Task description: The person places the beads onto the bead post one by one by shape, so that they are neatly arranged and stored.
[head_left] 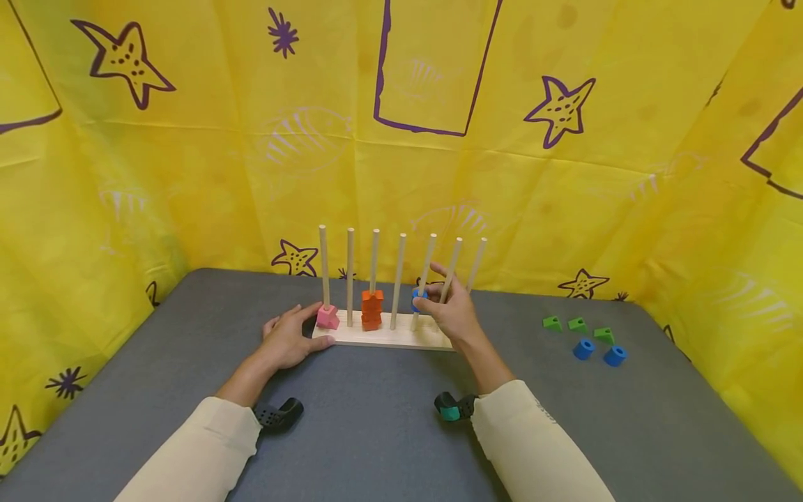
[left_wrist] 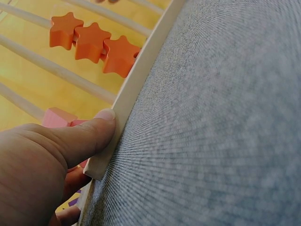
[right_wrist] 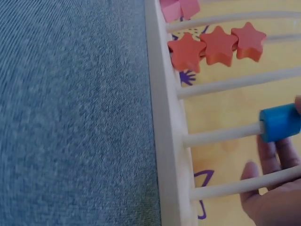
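A wooden base (head_left: 383,339) with a row of upright wooden pegs stands on the table. My left hand (head_left: 288,341) grips its left end, thumb along the front edge and fingers behind. Right by those fingers, pink blocks (head_left: 327,318) sit on the leftmost peg. Three orange star beads (left_wrist: 92,43) are stacked on the third peg. With thumb and fingers, my right hand (head_left: 456,317) pinches a blue cylinder (right_wrist: 278,123) threaded on the fifth peg. The cylinder is partway up, with bare peg between it and the base.
To the right on the grey table (head_left: 376,425) lie three green triangular blocks (head_left: 577,325). Two more blue cylinders, one nearer (head_left: 615,355) and one farther left (head_left: 583,349), stand just in front of them. A yellow patterned cloth (head_left: 401,174) hangs behind and at both sides.
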